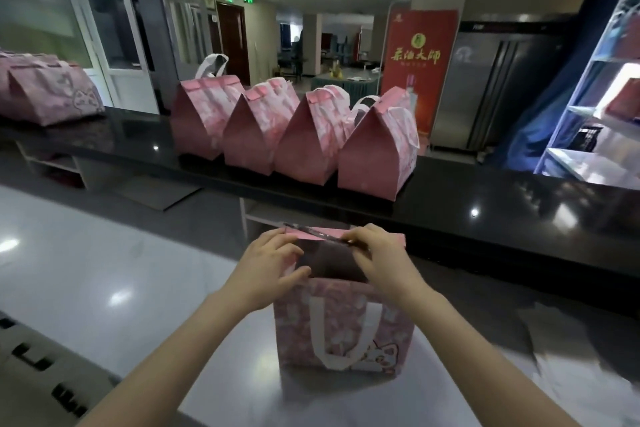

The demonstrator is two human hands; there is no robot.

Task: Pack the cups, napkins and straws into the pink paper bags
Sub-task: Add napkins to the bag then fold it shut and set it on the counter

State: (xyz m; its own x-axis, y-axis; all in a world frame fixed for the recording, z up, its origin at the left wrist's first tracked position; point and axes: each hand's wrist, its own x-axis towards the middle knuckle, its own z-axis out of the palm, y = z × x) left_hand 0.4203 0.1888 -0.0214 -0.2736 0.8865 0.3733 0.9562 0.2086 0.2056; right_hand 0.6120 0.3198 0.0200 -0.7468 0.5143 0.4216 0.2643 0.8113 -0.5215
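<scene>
Two bare forearms reach in from the bottom of the frame to a pink paper bag standing upright on a pale grey table, just right of centre in the lower half. The bag has a flowered print, a cartoon cat low on its near face and a white loop handle hanging down the front. Both hands are clamped on the bag's top. The left hand grips the left end of the rim, fingers curled over it and thumb on the near side. The right hand pinches the folded pink top edge. The inside of the bag is dark and its contents cannot be made out. Beyond it, across the middle of the frame, a glossy black table carries a row of four pink paper bags, tops folded shut, touching side by side. At the upper left lies a pile of further pink bags. Far behind, right of centre, stands a red banner, then a steel cabinet, and a white shelf unit at the right edge.
</scene>
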